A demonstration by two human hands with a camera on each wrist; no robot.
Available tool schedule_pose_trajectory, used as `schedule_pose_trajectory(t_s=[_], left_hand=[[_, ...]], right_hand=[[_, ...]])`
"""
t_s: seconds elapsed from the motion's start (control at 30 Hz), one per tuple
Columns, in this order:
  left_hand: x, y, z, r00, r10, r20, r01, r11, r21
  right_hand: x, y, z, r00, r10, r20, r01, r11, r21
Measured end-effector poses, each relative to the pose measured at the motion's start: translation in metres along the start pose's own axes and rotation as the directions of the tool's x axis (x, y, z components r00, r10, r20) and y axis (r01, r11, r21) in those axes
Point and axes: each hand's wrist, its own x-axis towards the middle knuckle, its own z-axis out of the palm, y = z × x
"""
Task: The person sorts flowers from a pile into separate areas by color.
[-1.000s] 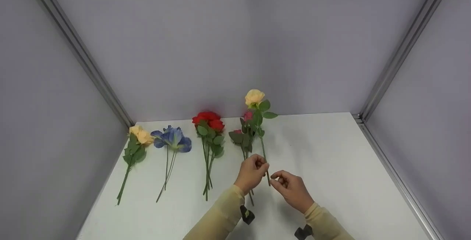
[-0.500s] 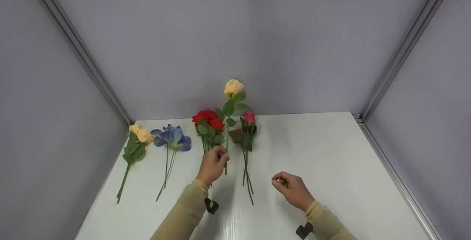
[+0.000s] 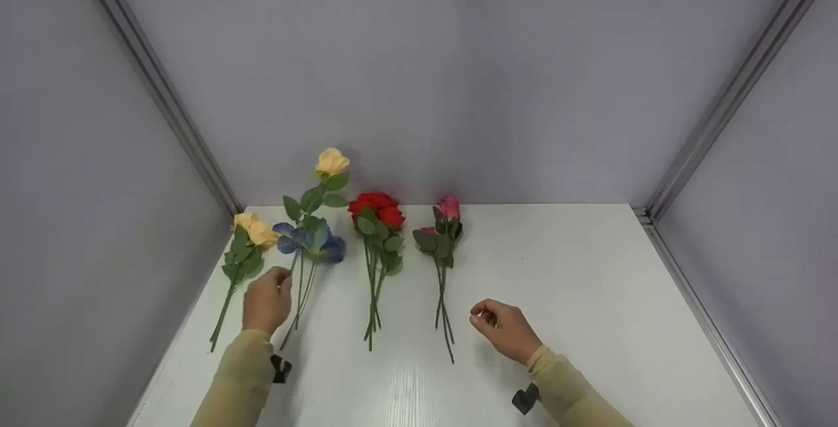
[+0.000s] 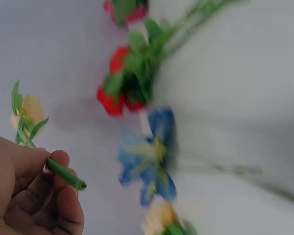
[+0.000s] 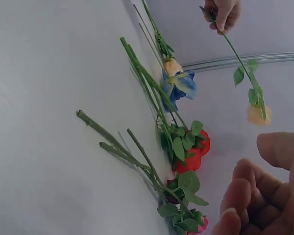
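My left hand (image 3: 267, 300) pinches the green stem of a pale yellow rose (image 3: 332, 162) and holds it raised above the blue flowers (image 3: 313, 243). In the left wrist view the cut stem end (image 4: 71, 178) pokes out between thumb and fingers. Left of that hand lies a bunch of yellow roses (image 3: 254, 230), stems toward me. My right hand (image 3: 506, 330) hovers at the right with fingers loosely curled and nothing in them. Nearest to it are the pink roses (image 3: 445, 234), lying with crossed stems.
Between the blue and pink flowers lies a bunch of red roses (image 3: 378, 217). All bunches lie in a row on the white table (image 3: 576, 270). Grey panels (image 3: 556, 86) with metal edge rails (image 3: 694, 132) enclose the table at the back and sides.
My left hand has carried the yellow rose leftward, from beside the right hand past the pink and red roses to over the blue flowers. The right hand has barely moved.
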Motion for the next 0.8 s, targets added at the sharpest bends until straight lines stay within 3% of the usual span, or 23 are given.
schedule_pose_trajectory(t_s=[0.17, 0.33, 0.53, 0.7, 0.8], left_hand=[[0.0, -0.051, -0.023, 0.993, -0.111, -0.03, 0.114, 0.987, 0.112], [0.0, -0.091, -0.03, 0.977, -0.204, -0.057, 0.21, 0.965, 0.157], [0.0, -0.124, -0.022, 0.956, -0.287, -0.066, 0.294, 0.938, 0.185], [-0.006, -0.146, -0.017, 0.941, -0.336, -0.032, 0.334, 0.915, 0.226], [-0.013, -0.156, -0.014, 0.921, -0.389, -0.017, 0.382, 0.894, 0.233]], right_hand=[[-0.004, 0.02, -0.003, 0.998, 0.052, -0.037, -0.053, 0.998, -0.036], [-0.011, 0.042, -0.014, 0.987, 0.135, -0.083, -0.139, 0.989, -0.052], [-0.02, 0.062, -0.024, 0.967, 0.216, -0.134, -0.225, 0.973, -0.052], [-0.029, 0.074, -0.027, 0.952, 0.269, -0.144, -0.278, 0.959, -0.049], [-0.033, 0.078, -0.029, 0.945, 0.292, -0.146, -0.302, 0.952, -0.048]])
